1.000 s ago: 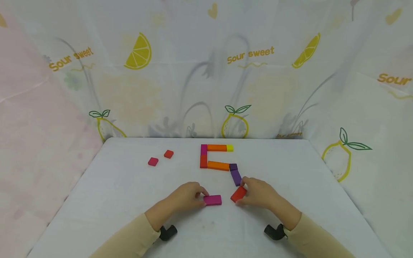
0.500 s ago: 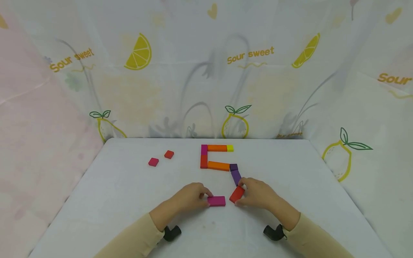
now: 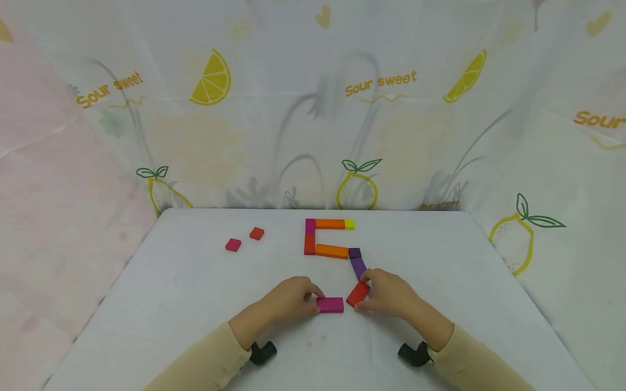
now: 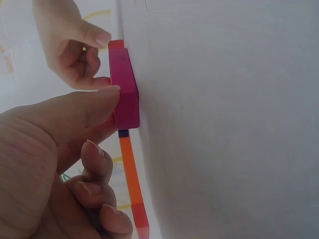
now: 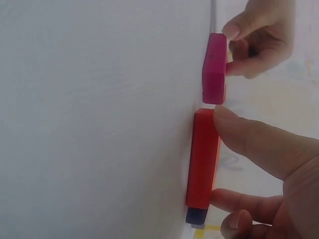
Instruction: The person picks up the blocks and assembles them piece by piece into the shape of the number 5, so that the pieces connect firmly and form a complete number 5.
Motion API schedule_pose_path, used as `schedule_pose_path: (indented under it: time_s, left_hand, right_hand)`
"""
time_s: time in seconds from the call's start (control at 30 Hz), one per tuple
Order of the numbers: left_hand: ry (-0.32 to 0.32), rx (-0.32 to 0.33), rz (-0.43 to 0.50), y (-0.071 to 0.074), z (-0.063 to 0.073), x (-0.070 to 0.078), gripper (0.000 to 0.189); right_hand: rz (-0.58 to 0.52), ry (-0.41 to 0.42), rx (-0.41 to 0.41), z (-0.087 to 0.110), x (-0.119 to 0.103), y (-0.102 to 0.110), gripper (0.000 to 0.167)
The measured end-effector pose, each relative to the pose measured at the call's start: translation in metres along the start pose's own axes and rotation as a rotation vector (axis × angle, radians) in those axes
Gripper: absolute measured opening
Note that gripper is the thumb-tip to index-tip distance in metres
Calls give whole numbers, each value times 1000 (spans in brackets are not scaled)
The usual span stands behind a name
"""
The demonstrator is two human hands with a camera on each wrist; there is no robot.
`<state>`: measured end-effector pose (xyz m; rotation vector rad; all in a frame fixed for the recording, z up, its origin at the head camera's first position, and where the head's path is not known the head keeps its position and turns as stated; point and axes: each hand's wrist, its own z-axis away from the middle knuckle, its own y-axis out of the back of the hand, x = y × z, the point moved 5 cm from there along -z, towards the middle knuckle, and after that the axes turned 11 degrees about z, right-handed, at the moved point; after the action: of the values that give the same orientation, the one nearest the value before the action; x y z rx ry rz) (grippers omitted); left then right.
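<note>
My left hand (image 3: 292, 297) pinches a magenta rectangular block (image 3: 330, 305) by its left end, thumb in front and a finger behind. A red rectangular block (image 3: 358, 294), slanted on the table, is pinched between thumb and finger of my right hand (image 3: 391, 293). Only a narrow gap parts the two blocks. Just beyond the red block's far end lies a purple block (image 3: 358, 268), followed by a small dark purple cube (image 3: 354, 253). In the right wrist view the red block (image 5: 203, 157) stands nearer than the magenta block (image 5: 214, 69).
Behind, an orange block (image 3: 332, 251), a red block (image 3: 310, 244), a magenta block (image 3: 310, 226), another orange block (image 3: 330, 224) and a yellow cube (image 3: 349, 224) form a bent line. Two loose pieces, one pinkish red (image 3: 233, 245) and one red (image 3: 256, 233), lie left on the white table (image 3: 195, 288).
My left hand has slid the magenta block to the right, closer to the red one. My right hand has shifted the red block slightly left.
</note>
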<state>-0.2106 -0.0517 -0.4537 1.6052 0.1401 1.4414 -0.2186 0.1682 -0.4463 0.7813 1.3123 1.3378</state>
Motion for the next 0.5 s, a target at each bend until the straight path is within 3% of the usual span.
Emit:
schedule_pose_path:
  time_s: [0.5]
  left_hand:
    - [-9,7,-4,0,1,4,28]
  right_hand:
    - [-4,-10,33,2,-1,1,56]
